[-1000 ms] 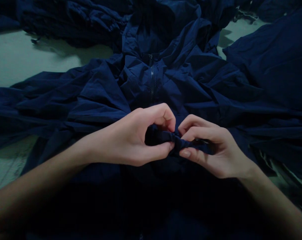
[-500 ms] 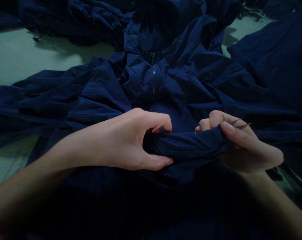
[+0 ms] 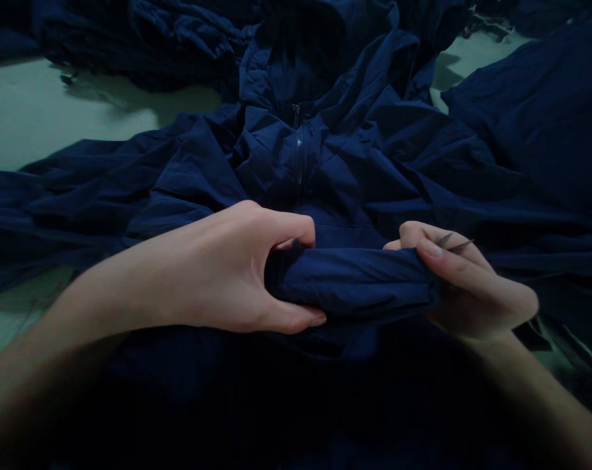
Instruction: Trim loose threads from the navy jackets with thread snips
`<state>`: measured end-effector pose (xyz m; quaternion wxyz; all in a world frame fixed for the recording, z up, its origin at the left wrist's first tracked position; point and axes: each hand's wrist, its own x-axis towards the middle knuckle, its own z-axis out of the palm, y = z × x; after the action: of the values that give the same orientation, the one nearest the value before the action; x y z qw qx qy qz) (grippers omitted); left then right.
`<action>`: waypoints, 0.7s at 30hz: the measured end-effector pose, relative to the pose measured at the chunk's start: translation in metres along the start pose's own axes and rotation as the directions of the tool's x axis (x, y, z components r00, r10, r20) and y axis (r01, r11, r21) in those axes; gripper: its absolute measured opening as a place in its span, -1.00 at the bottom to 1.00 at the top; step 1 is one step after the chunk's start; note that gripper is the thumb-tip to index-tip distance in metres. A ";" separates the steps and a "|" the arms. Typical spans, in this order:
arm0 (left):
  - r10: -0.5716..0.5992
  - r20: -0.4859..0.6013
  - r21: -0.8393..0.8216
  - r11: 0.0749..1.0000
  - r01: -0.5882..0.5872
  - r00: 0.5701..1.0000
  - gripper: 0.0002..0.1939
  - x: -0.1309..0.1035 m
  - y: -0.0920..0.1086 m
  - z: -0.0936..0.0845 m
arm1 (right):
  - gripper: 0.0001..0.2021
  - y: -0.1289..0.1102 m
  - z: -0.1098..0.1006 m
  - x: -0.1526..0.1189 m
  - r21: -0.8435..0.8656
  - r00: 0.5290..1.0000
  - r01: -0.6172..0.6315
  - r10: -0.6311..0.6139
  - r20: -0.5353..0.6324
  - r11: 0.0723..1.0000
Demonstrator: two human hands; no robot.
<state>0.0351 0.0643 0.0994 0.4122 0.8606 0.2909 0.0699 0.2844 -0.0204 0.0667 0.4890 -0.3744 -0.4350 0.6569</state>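
A dark blue hooded jacket with a front zip lies spread out before me. My left hand wraps thumb and fingers around a gathered fold of the jacket's cloth. At the other end of this fold, my right hand pinches the cloth between thumb and forefinger. Two thin pointed metal blades, looking like thread snips, stick out from the right hand past the thumb. The rest of that tool is hidden in the palm.
A pale green tabletop shows at the left and the far right. Heaped dark blue garments lie at the back left. More dark blue cloth covers the right side. The near area is very dark.
Both hands have shifted slightly left with the cloth. The fold between them now looks fuller and its upper edge straighter. The blades stay in the right hand.
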 end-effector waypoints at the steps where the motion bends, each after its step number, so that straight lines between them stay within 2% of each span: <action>1: 0.002 0.005 -0.005 1.000 -0.001 1.000 -0.67 -0.001 0.001 -0.001 | -0.61 -0.001 0.001 0.000 -0.001 1.000 -0.004 0.004 0.003 1.000; 4: -0.005 0.017 -0.030 1.000 0.006 1.000 -0.67 -0.001 0.003 -0.001 | -0.58 0.000 0.000 -0.001 -0.038 1.000 -0.003 0.003 -0.003 0.999; 9: -0.015 0.034 -0.080 0.997 0.018 0.999 -0.66 -0.001 0.004 0.001 | -0.48 0.013 -0.009 -0.002 -0.234 0.981 0.125 -0.156 -0.116 0.964; 12: -0.022 0.029 -0.074 0.997 0.024 0.999 -0.70 0.000 0.006 0.003 | -0.46 0.017 -0.014 -0.002 -0.295 0.974 0.115 -0.166 -0.154 0.949; 15: 0.021 0.005 -0.055 0.998 -0.021 1.000 -0.72 0.001 0.008 0.004 | -0.46 0.019 -0.015 -0.001 -0.345 0.984 0.105 -0.149 -0.102 0.933; 17: 0.102 -0.052 -0.039 0.994 -0.104 0.993 -0.77 0.000 0.009 0.000 | -0.57 0.020 -0.014 0.003 -0.394 0.988 0.126 -0.151 -0.033 0.910; 19: 0.180 -0.165 -0.002 0.983 -0.183 0.970 -0.81 -0.004 0.008 -0.010 | -0.70 0.019 -0.013 0.008 -0.425 0.973 0.196 -0.229 -0.027 0.884; 21: 0.189 -0.333 0.029 0.981 -0.190 0.924 -0.76 -0.011 0.004 -0.023 | -0.71 0.013 -0.013 0.014 -0.468 0.916 0.298 -0.386 -0.104 0.832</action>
<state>0.0202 0.0715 0.1185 0.3500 0.8595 0.2718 0.2547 0.2889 -0.0063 0.0490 0.5409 -0.4535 -0.5831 0.4023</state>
